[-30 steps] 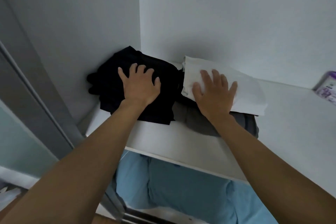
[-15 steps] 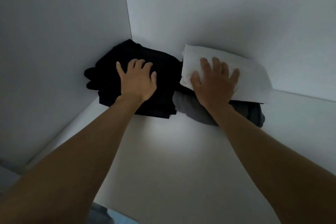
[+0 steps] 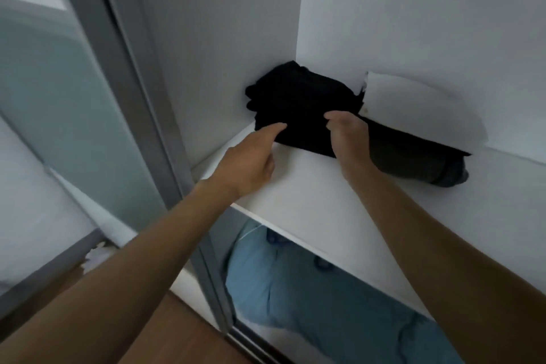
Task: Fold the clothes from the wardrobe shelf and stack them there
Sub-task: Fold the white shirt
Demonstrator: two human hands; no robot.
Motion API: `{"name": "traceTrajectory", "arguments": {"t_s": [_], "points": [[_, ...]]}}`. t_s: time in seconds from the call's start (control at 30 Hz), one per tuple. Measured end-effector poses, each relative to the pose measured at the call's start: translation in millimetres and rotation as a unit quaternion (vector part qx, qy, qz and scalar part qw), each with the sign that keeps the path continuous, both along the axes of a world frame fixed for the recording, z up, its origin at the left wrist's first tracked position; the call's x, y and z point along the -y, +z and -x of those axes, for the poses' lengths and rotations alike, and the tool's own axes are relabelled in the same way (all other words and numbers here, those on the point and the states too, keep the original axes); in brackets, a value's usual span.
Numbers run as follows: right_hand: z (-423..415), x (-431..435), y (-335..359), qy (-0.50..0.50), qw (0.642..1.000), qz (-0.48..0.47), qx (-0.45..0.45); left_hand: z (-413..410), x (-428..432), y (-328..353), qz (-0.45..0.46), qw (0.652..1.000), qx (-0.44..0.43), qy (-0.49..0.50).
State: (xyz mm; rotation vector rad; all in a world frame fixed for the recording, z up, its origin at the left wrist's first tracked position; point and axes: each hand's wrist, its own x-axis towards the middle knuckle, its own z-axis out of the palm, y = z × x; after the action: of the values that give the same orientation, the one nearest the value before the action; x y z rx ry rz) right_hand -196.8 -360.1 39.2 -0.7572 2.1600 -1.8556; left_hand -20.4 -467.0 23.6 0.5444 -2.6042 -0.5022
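Up on the wardrobe shelf [image 3: 325, 210], the folded black clothes [image 3: 301, 103] sit in the back left corner, against the side wall. My right grip [image 3: 344, 139] holds their front edge, thumb hooked over the top and fingers hidden behind the cloth. My left grip [image 3: 251, 162] has its thumb laid on the same edge further left, its fingers curled low by the shelf board; I cannot tell whether it actually pinches the cloth. Just beside them on the right, a white garment [image 3: 413, 109] lies folded on a rolled dark grey garment [image 3: 419, 162]. Blue fabric [image 3: 295, 304] shows beneath the shelf.
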Motion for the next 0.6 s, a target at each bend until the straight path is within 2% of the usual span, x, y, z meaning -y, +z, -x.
{"name": "traceTrajectory", "arguments": {"t_s": [0.07,0.13,0.2,0.27,0.37,0.6], "points": [[-52,19,21,0.098,0.99,0.048,0.092,-60,-9,-5,-0.041,0.996,-0.064,0.036],[-106,41,40,0.176,0.976,0.072,0.105,-115,-15,-12,-0.101,0.98,-0.14,0.096],[-155,63,53,0.232,0.966,0.074,0.091,-154,-13,-20,-0.137,0.963,-0.181,0.147],[-192,82,60,0.247,0.962,0.066,0.09,-174,-8,-23,-0.166,0.956,-0.171,0.17],[-215,105,58,0.215,0.966,0.069,0.128,-181,-5,-22,-0.202,0.958,-0.136,0.151],[-227,130,44,0.21,0.964,0.008,0.164,-172,7,-21,-0.206,0.961,-0.071,0.169]]}}
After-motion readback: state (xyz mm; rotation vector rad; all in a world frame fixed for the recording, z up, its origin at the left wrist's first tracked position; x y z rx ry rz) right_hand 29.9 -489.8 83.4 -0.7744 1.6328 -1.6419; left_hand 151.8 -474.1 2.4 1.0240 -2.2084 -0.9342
